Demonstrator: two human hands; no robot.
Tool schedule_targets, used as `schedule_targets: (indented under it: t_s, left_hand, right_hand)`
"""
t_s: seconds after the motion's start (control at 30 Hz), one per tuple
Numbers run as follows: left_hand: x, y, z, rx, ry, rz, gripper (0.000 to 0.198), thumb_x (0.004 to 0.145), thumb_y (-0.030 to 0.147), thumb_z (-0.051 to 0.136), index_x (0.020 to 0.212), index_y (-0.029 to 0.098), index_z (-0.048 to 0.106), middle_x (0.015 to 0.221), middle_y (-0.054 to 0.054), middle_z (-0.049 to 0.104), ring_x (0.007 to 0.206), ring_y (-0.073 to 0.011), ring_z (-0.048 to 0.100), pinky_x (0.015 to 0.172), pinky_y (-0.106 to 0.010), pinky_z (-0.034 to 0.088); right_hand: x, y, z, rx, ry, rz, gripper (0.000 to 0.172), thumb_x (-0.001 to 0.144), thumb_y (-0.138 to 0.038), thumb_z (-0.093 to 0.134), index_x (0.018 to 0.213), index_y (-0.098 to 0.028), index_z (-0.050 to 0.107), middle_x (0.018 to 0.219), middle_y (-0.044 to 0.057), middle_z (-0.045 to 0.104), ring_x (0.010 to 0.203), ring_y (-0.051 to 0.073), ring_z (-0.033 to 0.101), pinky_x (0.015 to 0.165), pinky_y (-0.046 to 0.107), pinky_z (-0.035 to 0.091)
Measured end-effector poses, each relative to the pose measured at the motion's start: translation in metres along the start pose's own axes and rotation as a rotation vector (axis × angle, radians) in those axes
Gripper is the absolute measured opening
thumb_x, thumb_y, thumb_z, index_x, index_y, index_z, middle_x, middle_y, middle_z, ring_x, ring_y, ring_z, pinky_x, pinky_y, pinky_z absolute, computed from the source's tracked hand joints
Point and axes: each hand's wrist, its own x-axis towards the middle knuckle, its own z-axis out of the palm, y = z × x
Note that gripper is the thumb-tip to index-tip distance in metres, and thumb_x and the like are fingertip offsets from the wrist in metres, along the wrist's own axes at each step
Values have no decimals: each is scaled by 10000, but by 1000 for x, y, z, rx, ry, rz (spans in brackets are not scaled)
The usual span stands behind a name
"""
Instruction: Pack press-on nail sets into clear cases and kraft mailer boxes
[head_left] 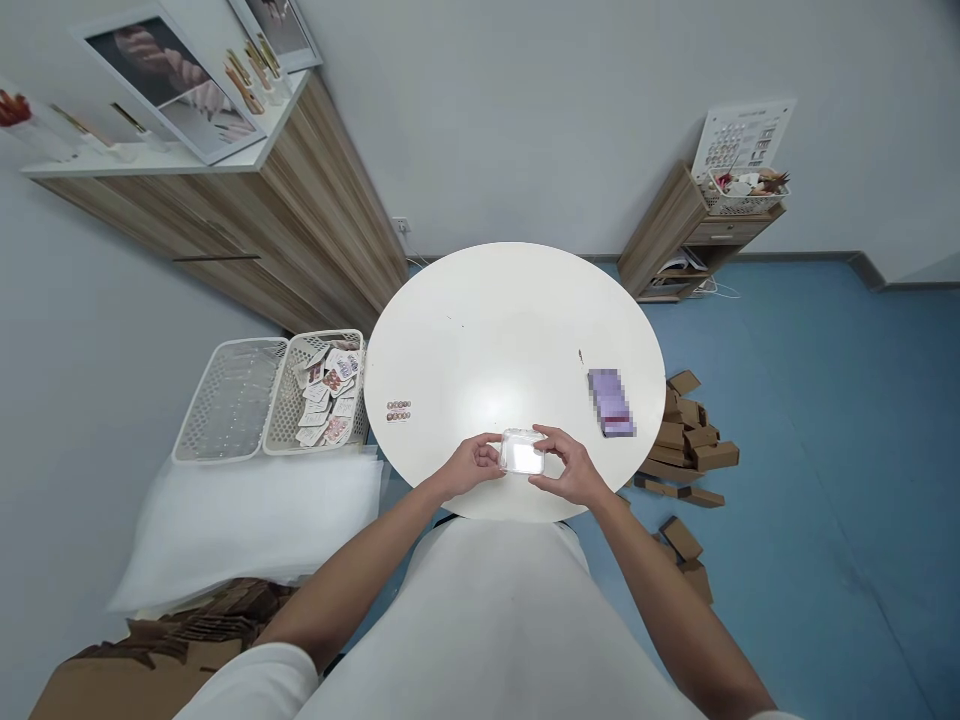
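A small clear plastic box (523, 455) with rounded corners is held between my two hands near the front edge of the round white table (495, 300). My left hand (475, 466) grips its left side, with the fingers curled. On the right side, my right hand (568, 466) holds it between thumb and fingers. Light glares off the box, so its contents cannot be made out. To the left on the table lies a small card (399, 411) with two rows of round reddish patterns. A purple packet (612, 403), blurred out, lies to the right.
Left of the table stand a white basket of printed cards (328, 390) and a basket of clear plastic pieces (229, 400). White sheets (255, 515) lie in front of them. Brown cardboard boxes (690, 435) cover the floor at right. A small dark object (580, 356) lies near the packet.
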Motion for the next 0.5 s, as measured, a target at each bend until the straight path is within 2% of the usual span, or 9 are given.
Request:
schedule_targets:
  t_s: [0.1, 0.2, 0.33, 0.4, 0.5]
  left_hand:
    - [1, -8, 0, 5, 29, -27, 529, 605, 238, 735, 1087, 178, 524, 727, 16, 574, 677, -103, 583, 719, -294, 459]
    - [2, -14, -1, 19, 62, -32, 535, 590, 253, 746, 1073, 175, 529, 714, 17, 583, 674, -110, 593, 713, -295, 468]
    - [-1, -20, -2, 53, 34, -46, 463, 588, 286, 749, 998, 160, 574, 717, -3, 604, 681, -121, 602, 707, -301, 476]
    - [-2, -23, -2, 61, 20, -47, 419, 590, 297, 747, 953, 152, 596, 725, -13, 610, 682, -122, 604, 704, -299, 479]
    - [-3, -27, 1, 66, 28, -33, 397, 584, 306, 752, 915, 137, 609, 726, -25, 616, 676, -119, 601, 697, -291, 480]
  right_hand:
    - [0, -3, -3, -10, -60, 61, 440, 589, -317, 707, 994, -222, 562, 1238, 99, 495, 1089, 248, 512, 865, 400, 464]
    - [6, -6, -7, -28, -102, 192, 453, 643, -374, 667, 1061, -253, 539, 1177, 69, 548, 968, 221, 587, 808, 374, 483]
    - [18, -6, -8, -88, -68, 355, 265, 811, -425, 447, 962, -256, 583, 942, 22, 643, 741, 169, 645, 698, 318, 483]
    - [23, -4, -6, -120, -38, 416, 290, 844, -415, 378, 960, -239, 578, 829, 13, 657, 649, 148, 639, 663, 301, 472]
    - [27, 0, -1, -107, 9, 472, 335, 849, -412, 368, 1063, -205, 522, 670, 4, 646, 552, 133, 607, 602, 275, 459]
